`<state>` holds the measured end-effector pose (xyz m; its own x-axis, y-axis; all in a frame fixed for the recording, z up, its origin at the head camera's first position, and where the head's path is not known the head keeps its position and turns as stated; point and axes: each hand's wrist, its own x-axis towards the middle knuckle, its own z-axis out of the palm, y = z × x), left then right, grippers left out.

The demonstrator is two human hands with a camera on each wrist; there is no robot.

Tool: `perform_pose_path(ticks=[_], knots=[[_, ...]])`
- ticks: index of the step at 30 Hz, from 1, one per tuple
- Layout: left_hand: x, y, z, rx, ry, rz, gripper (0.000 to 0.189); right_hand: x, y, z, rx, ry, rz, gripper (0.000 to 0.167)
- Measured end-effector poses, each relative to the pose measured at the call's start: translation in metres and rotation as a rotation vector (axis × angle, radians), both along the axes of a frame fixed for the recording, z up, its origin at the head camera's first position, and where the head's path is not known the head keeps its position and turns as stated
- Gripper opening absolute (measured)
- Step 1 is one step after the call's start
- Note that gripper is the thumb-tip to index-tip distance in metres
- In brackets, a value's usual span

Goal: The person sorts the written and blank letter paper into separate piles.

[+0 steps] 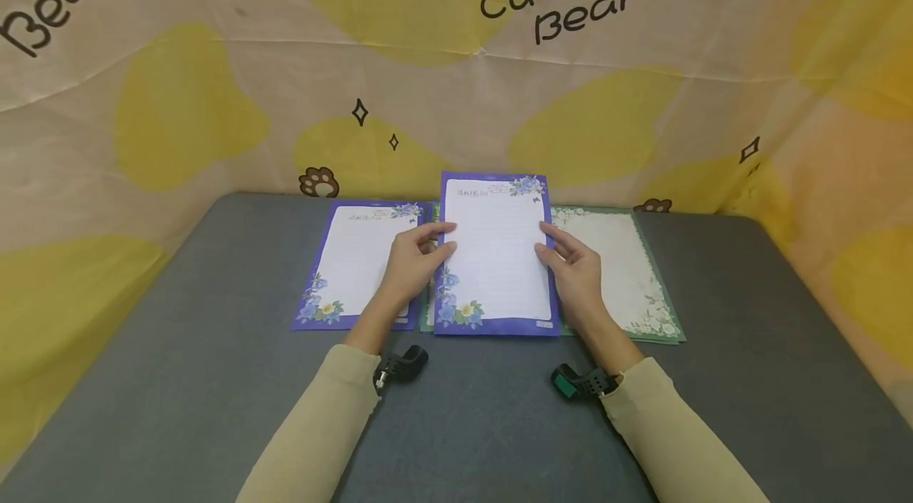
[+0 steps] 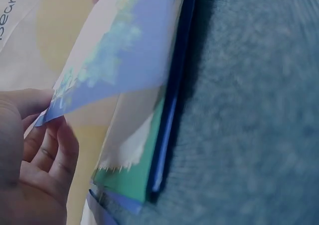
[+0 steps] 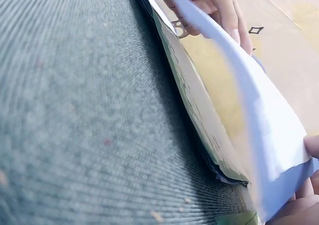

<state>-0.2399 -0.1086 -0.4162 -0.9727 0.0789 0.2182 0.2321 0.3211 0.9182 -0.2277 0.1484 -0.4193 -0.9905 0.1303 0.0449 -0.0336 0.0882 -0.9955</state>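
Observation:
A sheet of letter paper [image 1: 495,265] with a violet-blue border and blue flowers is held by both hands, raised in front of the middle. My left hand [image 1: 410,261] pinches its left edge between thumb and fingers. On the opposite edge, my right hand [image 1: 579,273] pinches it the same way. In the left wrist view, the lifted sheet's corner [image 2: 45,115] sits in the left hand's fingers above a green-bordered sheet [image 2: 134,182]. The right wrist view shows the sheet [image 3: 279,130] bowing over a paper stack [image 3: 192,100].
Another violet-bordered sheet [image 1: 357,265] lies on the left, partly under the left forearm. On the right lies a pile of green-bordered floral sheets [image 1: 620,265], a few edges showing. The grey table [image 1: 485,424] meets a yellow-patterned cloth [image 1: 421,4] behind.

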Motion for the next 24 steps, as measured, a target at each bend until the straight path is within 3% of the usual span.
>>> perform_pose_path(ticks=[6,13,24], knots=[[0.001,0.000,0.005,-0.031,-0.008,-0.010,0.030,0.001,0.002,0.002,0.093,-0.043,-0.063,0.038],[0.000,0.000,0.016,-0.090,0.006,-0.027,0.031,0.003,0.004,0.012,0.103,-0.047,-0.080,0.038],[0.004,-0.016,0.038,-0.137,0.047,0.009,0.033,0.006,-0.004,0.034,0.359,0.098,-0.034,0.037]])
